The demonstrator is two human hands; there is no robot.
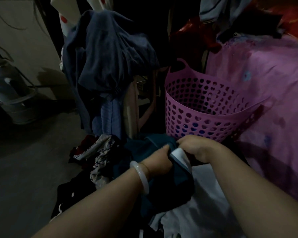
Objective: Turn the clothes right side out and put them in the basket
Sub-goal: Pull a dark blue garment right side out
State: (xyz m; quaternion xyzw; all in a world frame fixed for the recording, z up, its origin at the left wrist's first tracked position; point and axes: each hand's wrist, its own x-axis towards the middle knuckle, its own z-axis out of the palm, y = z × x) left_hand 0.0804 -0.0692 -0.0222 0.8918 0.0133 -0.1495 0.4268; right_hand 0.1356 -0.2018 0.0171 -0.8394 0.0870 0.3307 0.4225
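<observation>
A dark teal garment (145, 150) with a white lining patch lies in front of me. My left hand (157, 160), with a pale bangle on the wrist, pushes into a fold of the garment and grips it. My right hand (194, 147) pinches the garment's edge by the white patch, right beside the left hand. The pink perforated basket (201, 107) stands just behind my hands; something blue shows through its lower holes. More clothes (100, 157), patterned grey and dark, lie on the floor to the left.
A heap of dark blue clothes (108, 54) hangs over something upright behind the pile. A pink sheet (265, 93) covers a surface on the right. White cloth (201, 208) lies below my arms. A grey stool-like frame (10, 90) stands at the left on the bare floor.
</observation>
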